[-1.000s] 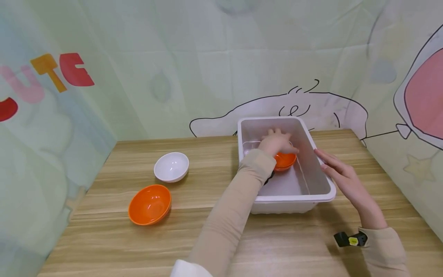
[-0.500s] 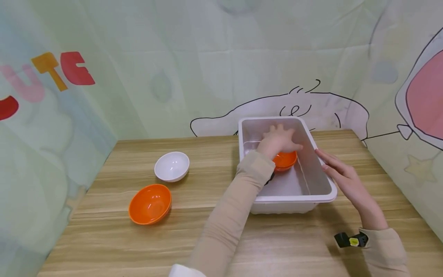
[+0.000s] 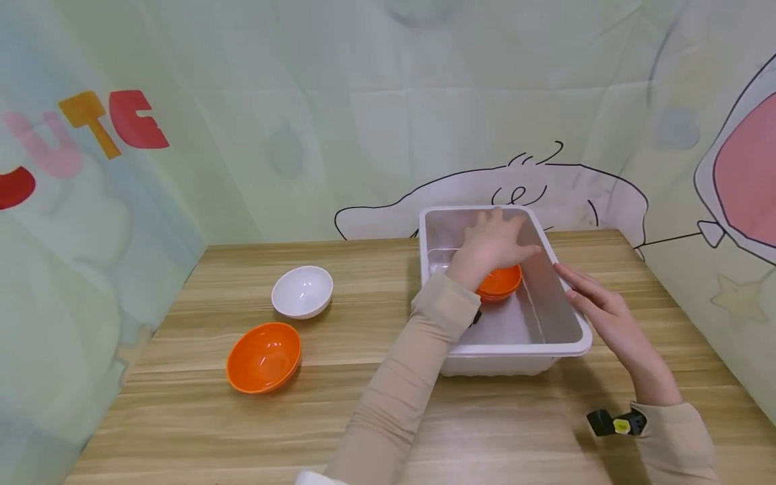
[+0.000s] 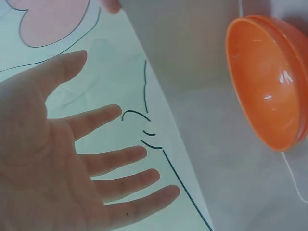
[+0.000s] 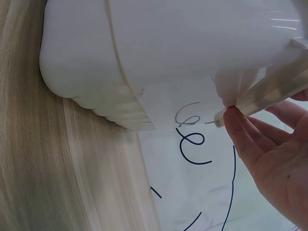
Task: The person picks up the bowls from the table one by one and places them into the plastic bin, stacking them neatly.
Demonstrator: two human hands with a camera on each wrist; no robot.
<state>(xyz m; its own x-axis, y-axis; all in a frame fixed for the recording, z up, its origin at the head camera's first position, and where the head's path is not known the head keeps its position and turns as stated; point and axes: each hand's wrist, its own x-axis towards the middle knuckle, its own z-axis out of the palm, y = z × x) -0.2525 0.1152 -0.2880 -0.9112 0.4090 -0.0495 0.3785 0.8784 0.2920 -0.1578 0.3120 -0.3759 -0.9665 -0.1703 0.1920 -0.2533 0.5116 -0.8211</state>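
Inside a light grey plastic bin [image 3: 503, 350], two nested orange bowls [image 3: 504, 281] lie on the floor, their paired rims plain in the left wrist view. My left hand [image 3: 492, 244] hovers over them, fingers straight and spread, holding nothing. The left wrist view shows its palm [image 4: 53, 163] beside the bowls [image 4: 264, 86], well apart from them. At the bin's right side my right hand [image 3: 603, 316] touches the rim with nearly straight fingertips. In the right wrist view those fingertips [image 5: 233, 115] press at the underside of the rim.
To the left on the wooden table [image 3: 339, 417] stand a white bowl [image 3: 302, 292] and, nearer, a larger orange bowl [image 3: 264, 358]. A printed cloth backdrop [image 3: 303, 135] rises right behind the table and bin.
My left hand has drifted slightly up and to the right, its fingers spreading wider over the nested bowls. The right hand stays at the bin's rim; the bowls have not moved.
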